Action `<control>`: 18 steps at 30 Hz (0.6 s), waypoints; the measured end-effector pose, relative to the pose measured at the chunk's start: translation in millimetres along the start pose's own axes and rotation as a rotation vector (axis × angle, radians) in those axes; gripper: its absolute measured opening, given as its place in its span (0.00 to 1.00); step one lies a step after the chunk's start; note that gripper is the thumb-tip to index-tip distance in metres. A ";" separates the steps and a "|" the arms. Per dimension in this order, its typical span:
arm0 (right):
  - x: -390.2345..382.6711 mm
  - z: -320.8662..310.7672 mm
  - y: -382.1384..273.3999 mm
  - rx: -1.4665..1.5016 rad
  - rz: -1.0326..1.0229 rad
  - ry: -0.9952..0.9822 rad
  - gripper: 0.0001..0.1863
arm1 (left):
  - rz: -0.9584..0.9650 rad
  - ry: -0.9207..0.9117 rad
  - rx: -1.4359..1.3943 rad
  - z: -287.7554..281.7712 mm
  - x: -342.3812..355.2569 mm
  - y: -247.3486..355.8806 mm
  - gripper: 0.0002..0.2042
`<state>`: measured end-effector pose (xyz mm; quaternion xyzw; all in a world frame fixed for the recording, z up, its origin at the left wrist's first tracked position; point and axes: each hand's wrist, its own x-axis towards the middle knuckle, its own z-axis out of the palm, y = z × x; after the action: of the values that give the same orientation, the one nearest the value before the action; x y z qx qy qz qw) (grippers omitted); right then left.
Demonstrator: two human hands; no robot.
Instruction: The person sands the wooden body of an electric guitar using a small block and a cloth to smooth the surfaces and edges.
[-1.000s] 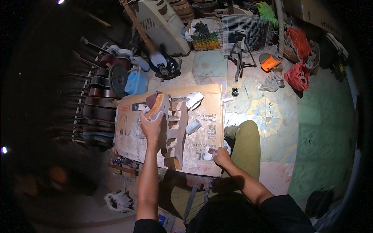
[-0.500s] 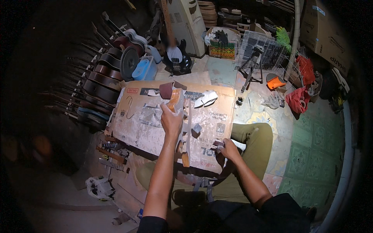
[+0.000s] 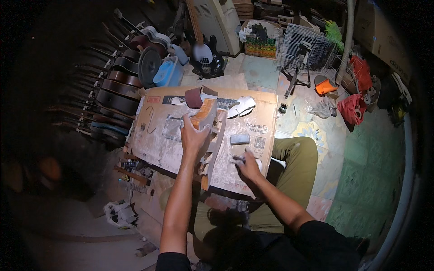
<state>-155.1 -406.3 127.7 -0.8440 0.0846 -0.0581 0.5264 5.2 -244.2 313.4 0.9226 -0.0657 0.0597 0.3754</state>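
Note:
My left hand [image 3: 193, 134] grips a guitar body [image 3: 206, 122] with grey coating and orange-brown wood patches, tilted on its edge over the cardboard sheet [image 3: 149, 153]. My right hand [image 3: 249, 167], right of the body, is closed on a small dark piece [image 3: 239, 158], too small to identify surely. Just beyond that hand lies a grey block [image 3: 239, 139]. A maroon sandpaper roll [image 3: 193, 98] sits past the body, beside crumpled white paper [image 3: 241, 106].
A row of guitars [image 3: 118, 92] stands at left, a black electric guitar [image 3: 211, 65] beyond the cardboard near a blue tub [image 3: 163, 74]. A tripod [image 3: 298, 67], a wire cage [image 3: 307, 40] and red bags [image 3: 350, 111] are at upper right. My bent leg [image 3: 299, 167] is right of the cardboard.
My right hand has moved left and forward over the cardboard, nearer the guitar body. My left hand still grips the body, and the view has shifted slightly.

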 end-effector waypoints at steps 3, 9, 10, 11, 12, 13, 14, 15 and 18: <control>6.4 -10.8 1.5 -0.019 0.010 0.175 0.13 | -0.010 -0.031 0.000 0.5 -2.0 6.6 0.36; 19.7 -13.2 10.5 0.318 0.289 -0.083 0.13 | 0.036 -0.001 -0.084 7.2 -10.2 -1.9 0.35; 21.2 -10.2 7.1 0.344 0.299 -0.079 0.12 | 0.058 0.027 -0.087 7.7 -13.1 -1.9 0.35; 21.9 -7.5 4.0 0.370 0.308 -0.075 0.12 | 0.047 0.033 -0.082 10.2 -14.6 -2.8 0.35; 22.8 -5.3 1.4 0.395 0.319 -0.073 0.11 | 0.023 0.022 -0.093 14.6 -15.0 -4.6 0.34; 29.4 -4.7 -3.0 0.462 0.368 -0.099 0.10 | 0.012 0.017 -0.100 14.3 -12.5 -5.8 0.34; 30.7 -3.4 -8.0 0.470 0.360 -0.109 0.10 | 0.011 0.027 -0.090 12.3 -13.9 -8.4 0.34; 30.1 -2.6 -12.6 0.554 0.364 -0.120 0.10 | 0.041 0.055 -0.083 9.9 -17.6 -11.5 0.34; 32.9 4.3 -8.6 0.669 0.390 -0.160 0.12 | 0.066 0.094 -0.109 6.7 -20.7 -12.7 0.35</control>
<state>-121.4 -405.5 133.8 -0.5957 0.1783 0.0847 0.7786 -12.6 -238.4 296.6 0.8943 -0.0814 0.1114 0.4256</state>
